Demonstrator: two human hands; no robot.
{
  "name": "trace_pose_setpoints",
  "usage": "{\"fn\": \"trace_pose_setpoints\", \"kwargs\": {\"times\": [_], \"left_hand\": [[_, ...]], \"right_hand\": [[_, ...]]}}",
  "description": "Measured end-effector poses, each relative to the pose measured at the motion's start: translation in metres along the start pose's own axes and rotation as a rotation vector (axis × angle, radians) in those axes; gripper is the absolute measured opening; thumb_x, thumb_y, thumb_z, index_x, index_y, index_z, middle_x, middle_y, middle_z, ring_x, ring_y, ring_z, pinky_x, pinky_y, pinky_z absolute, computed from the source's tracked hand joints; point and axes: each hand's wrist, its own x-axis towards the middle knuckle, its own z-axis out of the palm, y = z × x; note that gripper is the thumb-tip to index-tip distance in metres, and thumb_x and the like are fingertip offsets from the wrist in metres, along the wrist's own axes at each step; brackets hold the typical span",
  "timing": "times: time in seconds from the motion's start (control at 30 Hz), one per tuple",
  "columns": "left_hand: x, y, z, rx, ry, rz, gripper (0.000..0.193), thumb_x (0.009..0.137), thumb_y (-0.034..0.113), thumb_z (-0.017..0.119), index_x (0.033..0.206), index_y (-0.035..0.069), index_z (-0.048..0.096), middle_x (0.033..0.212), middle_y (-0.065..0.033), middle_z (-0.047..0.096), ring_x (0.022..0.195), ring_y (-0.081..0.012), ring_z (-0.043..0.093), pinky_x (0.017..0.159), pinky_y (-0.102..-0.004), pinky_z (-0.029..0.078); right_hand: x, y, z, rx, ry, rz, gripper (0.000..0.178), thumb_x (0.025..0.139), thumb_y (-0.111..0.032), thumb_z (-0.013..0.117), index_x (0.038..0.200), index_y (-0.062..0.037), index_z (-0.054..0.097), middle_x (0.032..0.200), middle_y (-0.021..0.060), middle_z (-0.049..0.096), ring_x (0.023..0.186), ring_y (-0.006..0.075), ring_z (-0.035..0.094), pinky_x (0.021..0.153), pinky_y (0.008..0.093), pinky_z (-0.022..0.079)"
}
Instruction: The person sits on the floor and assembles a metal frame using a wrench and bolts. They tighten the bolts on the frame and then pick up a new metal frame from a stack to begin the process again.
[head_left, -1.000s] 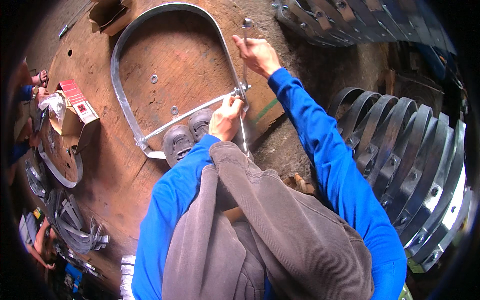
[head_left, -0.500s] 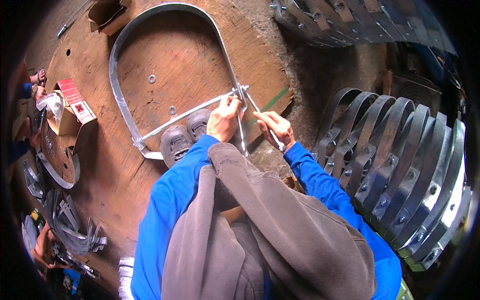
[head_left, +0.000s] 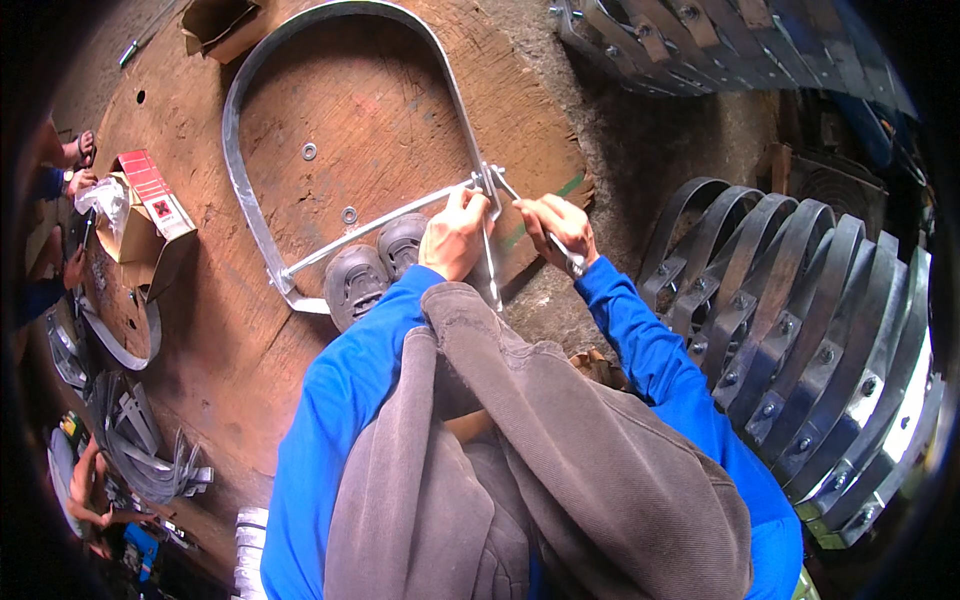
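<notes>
A grey metal hoop (head_left: 232, 150) lies on a round wooden board, with a straight rod (head_left: 375, 232) bolted across its two bent ends. My left hand (head_left: 455, 236) is closed at the rod's right end, by the bolt; its fingers hide what they grip. A thin shiny metal bar (head_left: 492, 272) points toward me from beside that hand; whether it belongs to the hoop is unclear. My right hand (head_left: 562, 230) is closed around a wrench (head_left: 509, 188), whose head meets the bolt at the hoop's right corner. Dark shoes (head_left: 355, 285) stand near the rod.
Two loose washers (head_left: 309, 151) lie inside the hoop. The wooden board (head_left: 230, 380) holds an opened red-and-brown carton (head_left: 150, 225) at left, near another person's hands (head_left: 78, 185). Finished hoops (head_left: 800, 330) stand in a row at right; more metal bands (head_left: 150, 450) lie lower left.
My right hand has moved a little away from me, swinging the wrench handle with it. The left hand stays at the bolted corner. The view has shifted slightly.
</notes>
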Motion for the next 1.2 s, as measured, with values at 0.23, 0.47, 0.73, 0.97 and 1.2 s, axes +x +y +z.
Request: {"fn": "trace_pose_setpoints", "kwargs": {"times": [0.23, 0.47, 0.73, 0.97, 1.2], "left_hand": [[0.0, 0.003, -0.002, 0.013, -0.013, 0.005, 0.025, 0.081, 0.009, 0.072, 0.103, 0.005, 0.061, 0.103, -0.0156, 0.06, 0.083, -0.0359, 0.068, 0.071, -0.0421, 0.058], [0.001, 0.0, -0.003, 0.054, -0.073, 0.015, 0.027, 0.084, 0.012, 0.067, 0.107, 0.005, 0.057, 0.106, -0.0182, 0.058, 0.084, -0.0382, 0.068, 0.071, -0.0443, 0.058], [-0.003, -0.001, -0.007, 0.021, 0.007, 0.011, 0.022, 0.082, 0.009, 0.07, 0.102, 0.007, 0.06, 0.1, -0.0171, 0.06, 0.079, -0.0367, 0.068, 0.068, -0.0435, 0.058], [-0.001, -0.001, -0.002, 0.025, -0.001, 0.017, 0.022, 0.084, 0.013, 0.07, 0.102, 0.006, 0.059, 0.101, -0.0173, 0.059, 0.08, -0.037, 0.068, 0.067, -0.044, 0.058], [-0.001, 0.0, -0.002, -0.013, -0.03, -0.01, 0.024, 0.083, 0.011, 0.07, 0.103, 0.005, 0.059, 0.103, -0.0177, 0.059, 0.084, -0.0385, 0.068, 0.07, -0.0446, 0.058]], "right_hand": [[0.081, 0.023, 0.018, -0.07, 0.114, -0.003, 0.023, 0.099, -0.025, 0.057, 0.084, -0.0078, 0.062, 0.067, 0.0142, 0.062, 0.062, 0.0342, 0.064, 0.053, 0.043, 0.05], [0.149, 0.07, 0.052, -0.104, -0.147, 0.428, 0.025, 0.101, -0.024, 0.053, 0.101, -0.0049, 0.069, 0.069, 0.0154, 0.065, 0.063, 0.0321, 0.067, 0.056, 0.0393, 0.052], [0.154, 0.039, 0.018, 0.01, -0.017, 0.531, 0.037, 0.1, -0.04, 0.051, 0.099, -0.0079, 0.069, 0.078, 0.0227, 0.067, 0.076, 0.0422, 0.067, 0.069, 0.0504, 0.052], [0.038, 0.005, -0.014, -0.165, 0.027, 0.046, 0.022, 0.098, -0.017, 0.057, 0.11, -0.0015, 0.067, 0.08, 0.0136, 0.069, 0.067, 0.0258, 0.068, 0.062, 0.0352, 0.054], [-0.006, -0.03, -0.009, 0.079, -0.029, 0.227, 0.017, 0.097, -0.011, 0.058, 0.105, -0.0019, 0.071, 0.091, 0.0155, 0.071, 0.08, 0.0281, 0.07, 0.071, 0.0346, 0.055]]}}
